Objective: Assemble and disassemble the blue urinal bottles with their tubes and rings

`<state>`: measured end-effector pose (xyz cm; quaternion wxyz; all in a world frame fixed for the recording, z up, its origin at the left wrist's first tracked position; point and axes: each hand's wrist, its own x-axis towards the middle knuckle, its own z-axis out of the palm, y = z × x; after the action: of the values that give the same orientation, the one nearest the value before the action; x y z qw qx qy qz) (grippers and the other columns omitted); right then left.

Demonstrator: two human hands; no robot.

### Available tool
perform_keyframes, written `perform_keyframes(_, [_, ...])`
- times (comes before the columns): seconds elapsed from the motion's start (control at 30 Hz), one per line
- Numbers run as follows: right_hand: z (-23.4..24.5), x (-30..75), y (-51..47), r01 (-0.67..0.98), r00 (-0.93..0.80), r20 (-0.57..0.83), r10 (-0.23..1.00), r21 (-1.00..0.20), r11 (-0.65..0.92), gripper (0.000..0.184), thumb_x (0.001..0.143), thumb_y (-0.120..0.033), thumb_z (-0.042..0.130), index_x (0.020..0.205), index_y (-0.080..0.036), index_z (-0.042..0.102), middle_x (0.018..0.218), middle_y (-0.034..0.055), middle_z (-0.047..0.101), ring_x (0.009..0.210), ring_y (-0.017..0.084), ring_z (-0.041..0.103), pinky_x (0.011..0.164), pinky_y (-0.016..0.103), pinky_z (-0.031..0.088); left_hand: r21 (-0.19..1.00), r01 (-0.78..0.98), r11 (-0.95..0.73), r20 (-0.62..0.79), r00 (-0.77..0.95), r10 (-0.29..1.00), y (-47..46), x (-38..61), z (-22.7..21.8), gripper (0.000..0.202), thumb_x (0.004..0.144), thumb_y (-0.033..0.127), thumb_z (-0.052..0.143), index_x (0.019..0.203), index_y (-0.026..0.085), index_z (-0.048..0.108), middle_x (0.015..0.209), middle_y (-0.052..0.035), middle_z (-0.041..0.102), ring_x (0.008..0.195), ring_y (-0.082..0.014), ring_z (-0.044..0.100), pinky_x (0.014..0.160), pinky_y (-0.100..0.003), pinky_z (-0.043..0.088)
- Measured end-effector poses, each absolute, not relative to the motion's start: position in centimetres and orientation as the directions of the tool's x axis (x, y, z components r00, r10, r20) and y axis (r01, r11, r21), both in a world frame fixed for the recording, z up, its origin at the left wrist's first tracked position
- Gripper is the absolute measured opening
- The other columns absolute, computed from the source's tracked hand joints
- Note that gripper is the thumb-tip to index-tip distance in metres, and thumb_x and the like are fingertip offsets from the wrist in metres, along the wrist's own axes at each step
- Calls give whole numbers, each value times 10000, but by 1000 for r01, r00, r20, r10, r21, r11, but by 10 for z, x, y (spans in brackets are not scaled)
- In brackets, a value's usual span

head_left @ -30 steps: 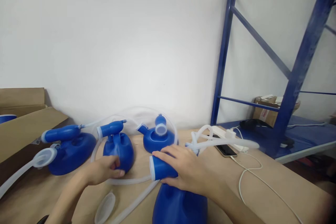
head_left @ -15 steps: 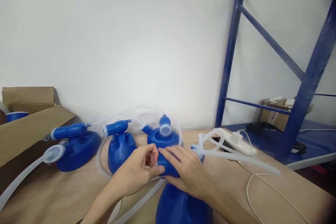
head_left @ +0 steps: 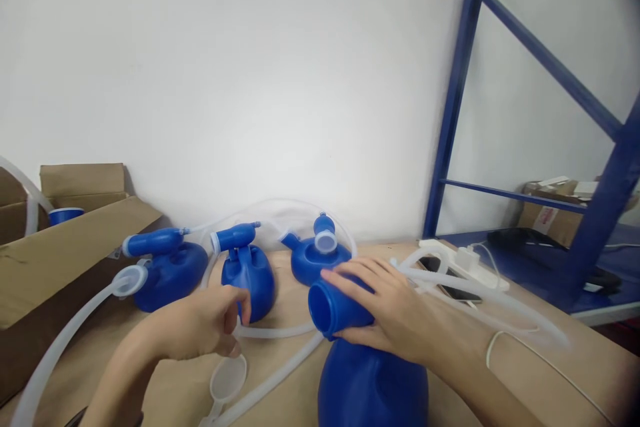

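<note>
My right hand (head_left: 383,303) is wrapped round the cylindrical neck (head_left: 345,307) of a blue urinal bottle (head_left: 373,387). The bottle stands close in front of me, with its open mouth facing left; its base runs out of view. Apart from it, my left hand (head_left: 210,327) hovers with fingers bent and thumb separated, holding nothing that I can see. Just below its thumb is a translucent white cap (head_left: 229,380), which has a strap at its lower end. A translucent hose (head_left: 270,383) runs beside the cap towards the bottle.
Similar blue bottles (head_left: 173,273) with hoses stand along the wall. An open cardboard box (head_left: 75,247) is at left. Right of the bottle lie coiled tubing (head_left: 465,277), a phone (head_left: 457,290), a white power strip (head_left: 463,257) and a cable, beside a blue metal rack (head_left: 457,113).
My left hand has come away from the bottle's neck and moved left. The neck's mouth now shows uncovered, while my right hand keeps its hold. The view has shifted slightly left.
</note>
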<state>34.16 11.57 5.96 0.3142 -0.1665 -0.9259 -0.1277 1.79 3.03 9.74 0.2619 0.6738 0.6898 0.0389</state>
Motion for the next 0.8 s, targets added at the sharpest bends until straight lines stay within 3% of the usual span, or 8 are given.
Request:
perform_keyframes(0.1, [58, 339, 112, 472, -666, 693, 274, 108, 875, 814, 850, -466, 873, 1545, -309, 480, 1325, 110, 685, 1118, 340, 708, 911, 491, 591, 406, 904, 131, -403, 49, 914, 42, 11, 86, 426, 585, 274, 746, 1005, 228, 695, 874, 4, 741, 865, -261, 687, 664, -303, 444])
perform_keyframes(0.2, [57, 337, 108, 528, -601, 732, 320, 64, 847, 874, 844, -452, 882, 1570, -341, 408, 1307, 98, 694, 1069, 331, 741, 818, 446, 620, 400, 908, 123, -424, 65, 903, 54, 16, 77, 372, 619, 252, 666, 988, 225, 714, 742, 18, 745, 834, -258, 706, 631, -290, 439])
perform_keyframes(0.37, [55, 335, 106, 544, -417, 818, 397, -126, 829, 841, 832, -541, 864, 1470, -258, 393, 1245, 116, 734, 1045, 341, 760, 830, 465, 637, 365, 920, 142, -421, 27, 906, 61, 21, 72, 383, 620, 381, 726, 944, 183, 776, 713, -28, 691, 647, -259, 661, 545, -309, 457])
perform_keyframes(0.47, [54, 334, 107, 529, -376, 830, 412, -172, 831, 766, 763, -513, 928, 1319, -266, 464, 1196, 98, 742, 1002, 337, 767, 783, 451, 641, 373, 922, 108, -310, 14, 951, 51, 19, 82, 494, 768, 592, 641, 1017, 193, 793, 938, -92, 730, 879, -324, 705, 771, -405, 564])
perform_keyframes(0.53, [54, 334, 107, 504, -422, 826, 374, -130, 854, 776, 708, -424, 985, 1283, -264, 489, 1218, 98, 731, 1054, 338, 751, 836, 456, 635, 425, 902, 72, -214, 23, 976, 39, 19, 93, 672, 877, 736, 500, 1275, 244, 727, 1158, -95, 720, 1100, -337, 673, 970, -436, 542])
perform_keyframes(0.63, [55, 333, 106, 479, -487, 831, 270, -4, 878, 685, 767, -376, 956, 1287, -243, 531, 1280, 123, 707, 1128, 347, 713, 913, 490, 608, 613, 790, -31, -134, 142, 981, 20, 30, 107, 794, 926, 790, 457, 1612, 402, 366, 1406, -40, 633, 1262, -279, 620, 1069, -388, 523])
perform_keyframes(0.7, [55, 330, 103, 467, -518, 832, 199, 80, 881, 500, 921, -419, 815, 1300, -220, 556, 1305, 144, 700, 1155, 348, 693, 930, 508, 589, 709, 695, -120, -74, 242, 967, 12, 48, 109, 879, 905, 752, 568, 1650, 451, 213, 1501, -23, 579, 1294, -264, 615, 1030, -355, 561])
perform_keyframes(0.8, [58, 325, 95, 411, -568, 817, 92, 185, 893, 351, 1088, -464, 533, 1302, -190, 583, 1319, 151, 701, 1214, 321, 661, 975, 494, 558, 713, 670, -207, 60, 236, 970, 11, 83, 102, 960, 847, 705, 681, 1652, 431, 234, 1603, -34, 505, 1300, -296, 629, 946, -363, 621])
